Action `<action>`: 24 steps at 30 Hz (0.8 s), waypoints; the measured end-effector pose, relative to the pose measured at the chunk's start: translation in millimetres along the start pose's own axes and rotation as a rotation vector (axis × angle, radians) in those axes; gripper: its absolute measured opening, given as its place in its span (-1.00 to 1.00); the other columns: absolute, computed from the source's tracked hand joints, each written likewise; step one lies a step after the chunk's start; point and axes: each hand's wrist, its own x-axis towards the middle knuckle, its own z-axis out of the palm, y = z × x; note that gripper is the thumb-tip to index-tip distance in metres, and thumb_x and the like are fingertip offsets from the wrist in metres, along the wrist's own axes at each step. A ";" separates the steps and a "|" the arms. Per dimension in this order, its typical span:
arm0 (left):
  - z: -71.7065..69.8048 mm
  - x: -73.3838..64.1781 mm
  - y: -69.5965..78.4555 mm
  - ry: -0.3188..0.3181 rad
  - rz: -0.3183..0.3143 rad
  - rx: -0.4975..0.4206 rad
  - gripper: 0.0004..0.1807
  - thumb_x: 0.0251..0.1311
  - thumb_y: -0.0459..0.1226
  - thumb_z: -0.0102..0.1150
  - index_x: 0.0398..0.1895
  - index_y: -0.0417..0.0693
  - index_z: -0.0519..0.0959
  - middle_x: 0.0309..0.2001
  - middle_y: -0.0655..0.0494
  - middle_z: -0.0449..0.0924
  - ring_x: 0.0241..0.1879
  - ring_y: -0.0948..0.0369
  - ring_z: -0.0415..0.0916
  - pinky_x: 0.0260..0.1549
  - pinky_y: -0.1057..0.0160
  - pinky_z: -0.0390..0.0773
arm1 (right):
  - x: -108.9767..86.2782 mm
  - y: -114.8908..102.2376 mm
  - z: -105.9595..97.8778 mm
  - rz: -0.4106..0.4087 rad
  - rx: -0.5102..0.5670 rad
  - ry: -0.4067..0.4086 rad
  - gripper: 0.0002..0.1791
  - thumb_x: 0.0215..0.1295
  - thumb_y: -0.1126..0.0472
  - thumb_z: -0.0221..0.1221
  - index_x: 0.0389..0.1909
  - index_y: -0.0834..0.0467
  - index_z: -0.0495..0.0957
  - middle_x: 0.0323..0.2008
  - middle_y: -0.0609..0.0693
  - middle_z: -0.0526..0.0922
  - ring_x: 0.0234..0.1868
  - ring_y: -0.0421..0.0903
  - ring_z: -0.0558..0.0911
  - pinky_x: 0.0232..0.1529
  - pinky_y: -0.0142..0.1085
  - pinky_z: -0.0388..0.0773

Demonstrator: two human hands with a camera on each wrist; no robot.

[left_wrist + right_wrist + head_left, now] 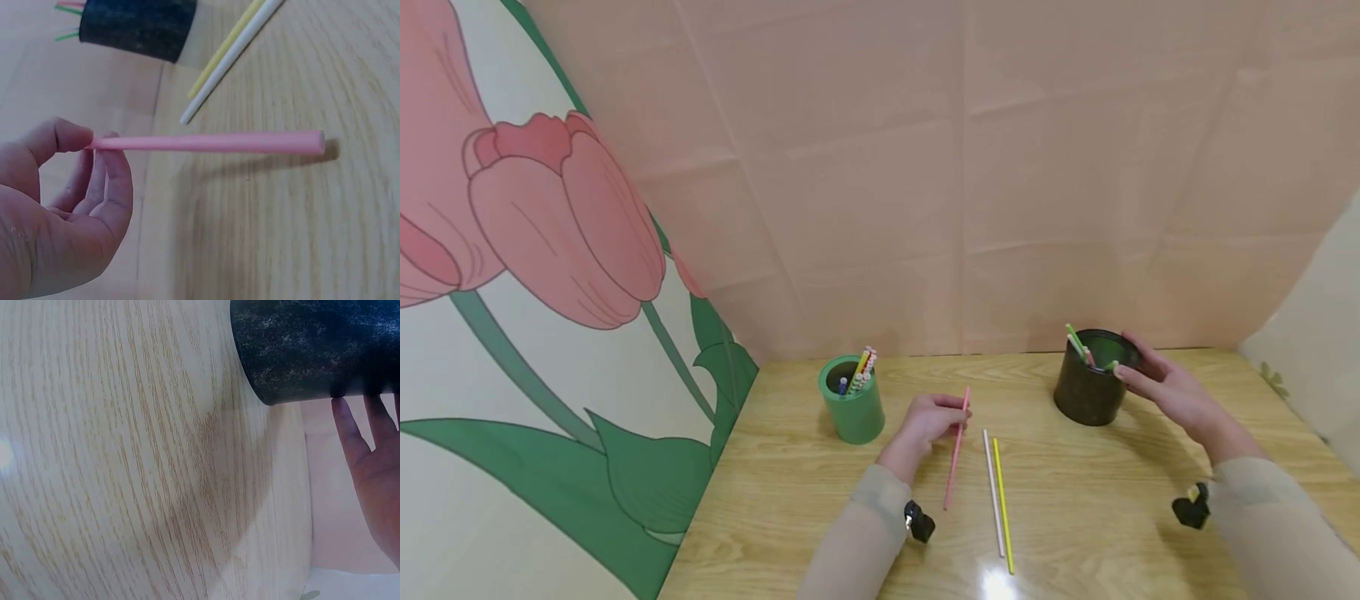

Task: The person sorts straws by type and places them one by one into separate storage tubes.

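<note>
My left hand (931, 419) pinches a thin pink stick (955, 467) near its far end, between thumb and fingertips. In the left wrist view the pink stick (212, 143) slants over the wood, its shadow beneath. A white stick (993, 493) and a yellow stick (1003, 508) lie side by side just right of it. On the right, my right hand (1168, 392) holds the side of a black cup (1088, 396), thumb at the near rim and fingers behind. Several sticks, green, white and pink, lean inside that cup. The right wrist view shows fingertips against its dark wall (312, 356).
A green cup (856, 414) with several colored sticks stands left of my left hand. The wood-grain table (760, 508) meets a pink sheet (925, 208) at the back. A wall with printed tulips (565, 225) rises at the left.
</note>
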 end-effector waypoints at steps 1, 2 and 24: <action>-0.1 0.6 0.9 -0.001 0.004 -0.013 -0.77 0.19 -0.60 0.39 -0.10 -0.30 0.75 -0.27 -0.06 0.78 -0.22 -0.01 0.77 -0.08 0.09 0.81 | -0.1 0.1 -0.1 0.000 0.002 0.000 -0.14 0.71 0.02 0.08 0.77 -0.21 -0.23 0.53 0.61 0.13 0.06 -0.69 0.45 -0.03 -0.65 0.56; -0.3 1.2 1.6 -0.005 0.008 -0.022 -0.77 0.19 -0.59 0.40 -0.09 -0.31 0.74 -0.27 -0.07 0.78 -0.26 0.03 0.76 -0.07 0.09 0.81 | -0.3 0.0 -0.3 0.001 0.000 0.000 -0.14 0.71 0.02 0.08 0.77 -0.21 -0.23 0.53 0.60 0.13 0.06 -0.69 0.44 -0.03 -0.65 0.56; 4.2 7.3 42.3 -0.056 0.193 -0.238 -0.81 0.29 -0.51 0.43 -0.08 -0.21 0.73 -0.20 -0.06 0.77 -0.25 0.09 0.78 -0.23 0.10 0.84 | 0.8 0.3 0.2 -0.015 0.034 -0.003 -0.16 0.72 0.03 0.06 0.77 -0.20 -0.22 0.54 0.61 0.11 0.10 -0.65 0.47 -0.02 -0.68 0.54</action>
